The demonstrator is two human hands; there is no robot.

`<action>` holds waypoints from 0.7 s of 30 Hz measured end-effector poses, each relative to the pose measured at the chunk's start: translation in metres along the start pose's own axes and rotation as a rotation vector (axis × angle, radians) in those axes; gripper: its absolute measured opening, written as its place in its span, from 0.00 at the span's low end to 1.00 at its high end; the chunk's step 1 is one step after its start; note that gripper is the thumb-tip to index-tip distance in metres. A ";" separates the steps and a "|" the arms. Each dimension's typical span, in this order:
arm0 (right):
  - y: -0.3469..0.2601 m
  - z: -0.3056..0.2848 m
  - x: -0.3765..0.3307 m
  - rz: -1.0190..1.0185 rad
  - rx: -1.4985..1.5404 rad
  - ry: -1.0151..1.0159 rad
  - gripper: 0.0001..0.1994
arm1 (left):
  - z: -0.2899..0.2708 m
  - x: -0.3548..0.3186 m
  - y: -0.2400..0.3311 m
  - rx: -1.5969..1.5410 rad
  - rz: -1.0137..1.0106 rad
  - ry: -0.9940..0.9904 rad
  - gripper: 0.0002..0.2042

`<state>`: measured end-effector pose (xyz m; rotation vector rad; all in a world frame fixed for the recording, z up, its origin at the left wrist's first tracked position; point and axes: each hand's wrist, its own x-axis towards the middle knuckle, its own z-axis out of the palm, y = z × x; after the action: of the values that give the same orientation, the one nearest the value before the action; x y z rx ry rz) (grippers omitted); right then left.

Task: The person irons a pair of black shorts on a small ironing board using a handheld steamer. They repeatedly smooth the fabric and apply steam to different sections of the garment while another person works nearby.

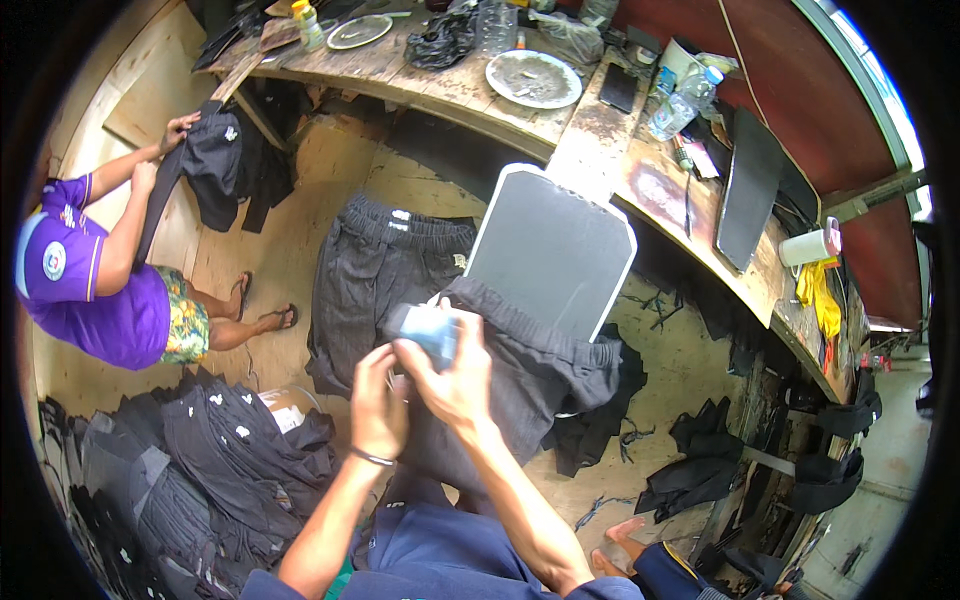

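My right hand (455,380) grips a small pale blue and white object (428,328), too blurred for me to tell its kind. Close beside it on the left, my left hand (380,410) has its fingers curled together; whatever is between them is hidden. Both hands are above black trousers (510,375) with an elastic waistband, which lie partly over a dark board (545,250) with a white edge. A second pair of black trousers (365,265) is spread just beyond my hands, with small white labels on it.
Along the far side runs a wooden bench (560,135) with plates, bottles and a phone (619,88). A black garment pile (230,450) rises at the near left. One person (110,280) at left holds dark trousers (210,160); another person's foot (625,528) shows at lower right.
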<state>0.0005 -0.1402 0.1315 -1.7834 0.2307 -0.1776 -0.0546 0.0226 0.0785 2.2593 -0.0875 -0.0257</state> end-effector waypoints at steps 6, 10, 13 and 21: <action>0.032 -0.110 -0.045 0.101 -0.226 0.463 0.42 | 0.077 0.100 0.113 0.342 -0.318 -0.263 0.76; 0.114 -0.102 0.033 -0.157 -0.488 0.551 0.40 | 0.112 0.195 0.106 0.124 -0.291 -0.194 0.74; 0.141 -0.130 0.137 -0.217 -0.418 0.654 0.39 | 0.152 0.256 0.114 0.340 0.162 0.133 0.71; 0.000 -0.136 0.107 -0.182 -0.360 0.444 0.25 | 0.184 0.329 0.135 0.229 0.618 -0.105 0.61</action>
<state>0.0710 -0.2955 0.1609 -2.1065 0.4382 -0.7029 0.2571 -0.2283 0.0688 2.3615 -0.8753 0.2033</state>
